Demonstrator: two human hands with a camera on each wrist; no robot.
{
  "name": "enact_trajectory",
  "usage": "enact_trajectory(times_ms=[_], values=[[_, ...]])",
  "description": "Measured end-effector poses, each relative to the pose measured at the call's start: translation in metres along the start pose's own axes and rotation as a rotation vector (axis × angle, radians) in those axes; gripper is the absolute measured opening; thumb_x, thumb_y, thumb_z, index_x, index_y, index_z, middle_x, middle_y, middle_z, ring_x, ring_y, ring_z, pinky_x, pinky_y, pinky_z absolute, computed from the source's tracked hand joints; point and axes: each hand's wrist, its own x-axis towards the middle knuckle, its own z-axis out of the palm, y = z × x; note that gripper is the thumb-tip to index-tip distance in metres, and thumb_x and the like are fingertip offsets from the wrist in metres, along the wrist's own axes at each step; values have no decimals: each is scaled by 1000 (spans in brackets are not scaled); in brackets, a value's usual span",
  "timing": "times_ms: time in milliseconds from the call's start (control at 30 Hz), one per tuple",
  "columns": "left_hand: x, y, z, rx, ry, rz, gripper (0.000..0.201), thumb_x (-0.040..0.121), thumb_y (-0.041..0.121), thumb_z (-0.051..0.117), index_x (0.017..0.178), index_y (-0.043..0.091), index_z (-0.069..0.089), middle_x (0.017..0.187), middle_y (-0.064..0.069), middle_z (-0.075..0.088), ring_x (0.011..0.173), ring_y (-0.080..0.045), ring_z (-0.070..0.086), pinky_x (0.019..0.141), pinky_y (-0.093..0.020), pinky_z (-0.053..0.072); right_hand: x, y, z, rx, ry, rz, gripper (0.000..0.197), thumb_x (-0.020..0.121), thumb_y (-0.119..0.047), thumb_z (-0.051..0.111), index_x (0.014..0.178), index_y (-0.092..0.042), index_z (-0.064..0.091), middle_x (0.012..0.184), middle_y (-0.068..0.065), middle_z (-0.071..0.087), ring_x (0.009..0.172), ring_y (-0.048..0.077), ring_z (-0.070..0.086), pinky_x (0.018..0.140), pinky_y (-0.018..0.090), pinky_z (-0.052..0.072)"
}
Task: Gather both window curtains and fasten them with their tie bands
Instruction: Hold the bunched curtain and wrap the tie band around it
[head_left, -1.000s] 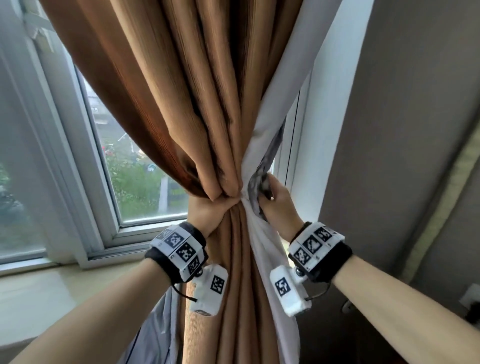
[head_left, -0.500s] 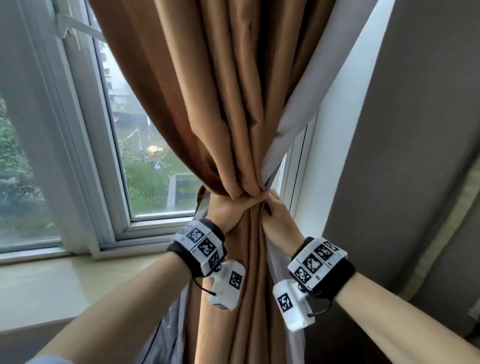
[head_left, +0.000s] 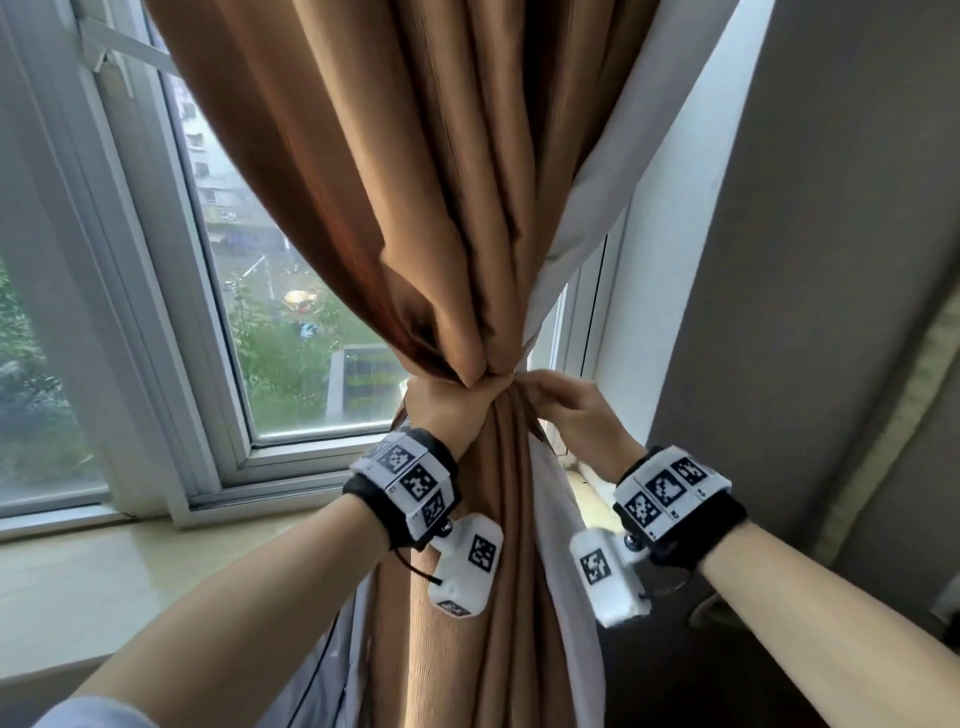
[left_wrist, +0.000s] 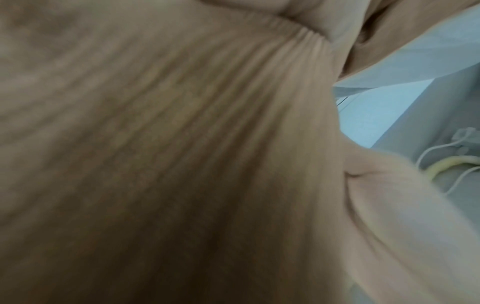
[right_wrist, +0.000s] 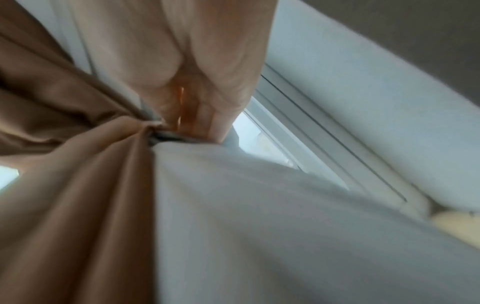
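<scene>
A brown curtain (head_left: 415, 182) with a white lining (head_left: 623, 156) hangs bunched into a narrow waist by the window's right side. My left hand (head_left: 447, 402) grips that waist from the left, fingers wrapped round the folds; the left wrist view is filled by brown curtain (left_wrist: 182, 144). My right hand (head_left: 566, 410) reaches in from the right with its fingertips at the waist. In the right wrist view its fingers (right_wrist: 194, 72) pinch a thin dark grey strip (right_wrist: 168, 138), apparently the tie band, where brown cloth (right_wrist: 91, 174) meets lining (right_wrist: 259, 205). The rest of the band is hidden.
The window pane (head_left: 291, 312) and its white frame are left of the curtain, with a pale sill (head_left: 104, 571) below. A white reveal (head_left: 675, 260) and a grey wall (head_left: 831, 260) stand close on the right. A sheer curtain (head_left: 31, 260) hangs at far left.
The right hand has let a grey patterned piece drop out of sight and now has its fingertips at the curtain's waist, wrist swung out right. The left hand keeps its grip.
</scene>
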Motion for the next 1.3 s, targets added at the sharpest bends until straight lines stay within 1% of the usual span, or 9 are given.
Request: enact_trajectory(times_ms=[100,167,267,400,567,700,900,1100,1300], values=[[-6,-2,-2,-26,12,52,52,46,41,79,94,24,69,103,-1,70,101,-19,64,89,-31,51,33,-7,-14,70,183,94,21,84,10,47,98,-5,53,76,3,61,63,-1,61,63,13,52],[-10,-3,-2,-55,-7,67,76,43,48,76,109,13,66,107,4,67,103,-11,61,88,-22,46,47,-15,-14,174,6,136,6,91,-3,48,95,-5,51,77,-5,67,76,9,60,63,7,47],[-8,-8,-7,-45,-30,78,78,43,51,75,110,12,67,112,1,69,107,-11,61,93,-27,47,37,-6,9,289,-195,61,20,87,-47,45,90,-46,64,77,-33,66,80,-15,60,67,-8,40],[2,-14,-24,-9,-23,156,50,53,28,89,97,15,70,108,5,68,94,13,59,83,-5,42,25,1,24,328,-20,86,26,81,7,51,78,-17,59,51,-14,62,47,-9,56,50,7,41],[12,-6,-26,175,88,186,47,55,35,88,94,13,73,96,6,66,95,2,55,69,0,32,4,15,27,581,-102,67,30,77,-22,72,102,-19,57,89,2,58,74,7,56,69,16,46],[13,-6,-26,274,7,62,39,65,34,84,95,12,74,103,-8,72,104,-22,64,72,-22,41,-2,15,33,268,16,-59,20,86,-9,61,99,-23,53,89,-3,56,82,7,53,79,19,45],[-4,6,-53,-122,-331,-193,21,71,17,79,87,24,67,79,20,72,76,10,65,67,-6,48,2,12,57,59,144,-144,32,87,-16,60,119,-15,54,112,5,62,96,11,59,87,23,47],[-2,9,-42,1,-208,10,27,68,15,82,91,14,69,85,15,67,73,23,56,69,1,41,-3,9,86,-101,297,-271,28,86,-13,46,111,-7,56,104,9,56,98,20,57,82,18,44],[22,4,-29,220,-89,-5,21,65,36,83,71,25,66,78,8,66,77,-4,61,70,-17,48,-16,18,75,-74,131,-192,36,89,-1,52,124,-8,57,110,-1,55,94,-10,52,85,3,38]])
